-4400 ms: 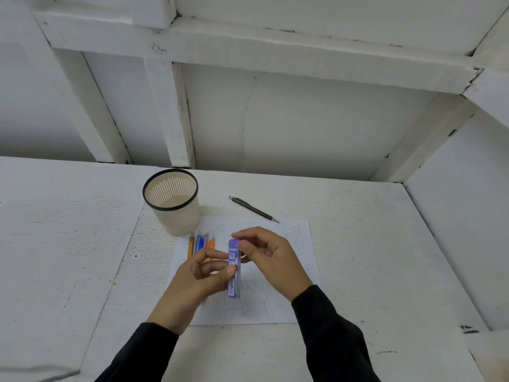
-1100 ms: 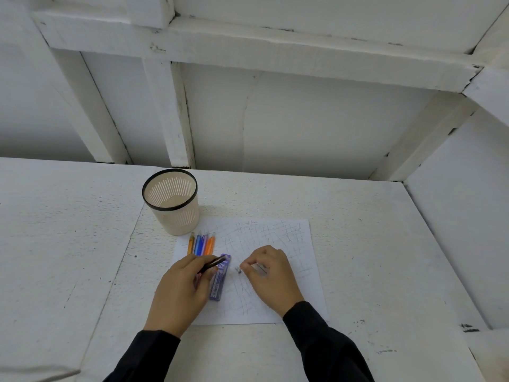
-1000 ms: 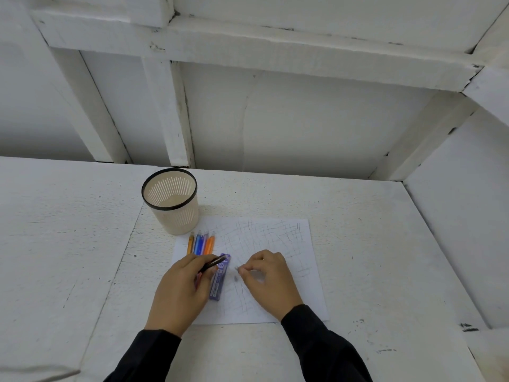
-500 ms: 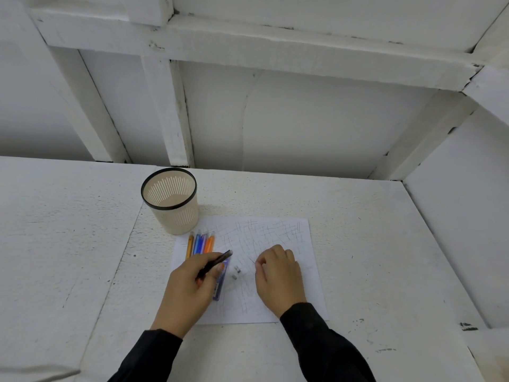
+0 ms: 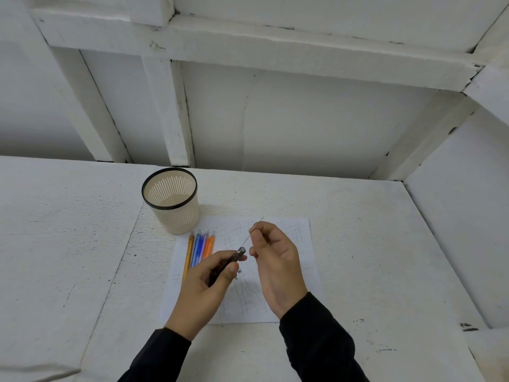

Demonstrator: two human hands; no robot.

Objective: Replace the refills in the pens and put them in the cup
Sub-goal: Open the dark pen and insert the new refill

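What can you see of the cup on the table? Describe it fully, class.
The cup is a beige, plastic-looking round holder with a black rim and thin vertical slots down its wall. It stands upright and looks empty on the white table, at the far left corner of the paper, just beyond the coloured pens. Neither hand touches it.

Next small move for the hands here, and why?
Probably feed the lead in: the right hand pinches a thin lead whose lower tip sits just above the open end of the dark pencil gripped in the left hand. Lower it along the barrel's axis. The cup looks empty.
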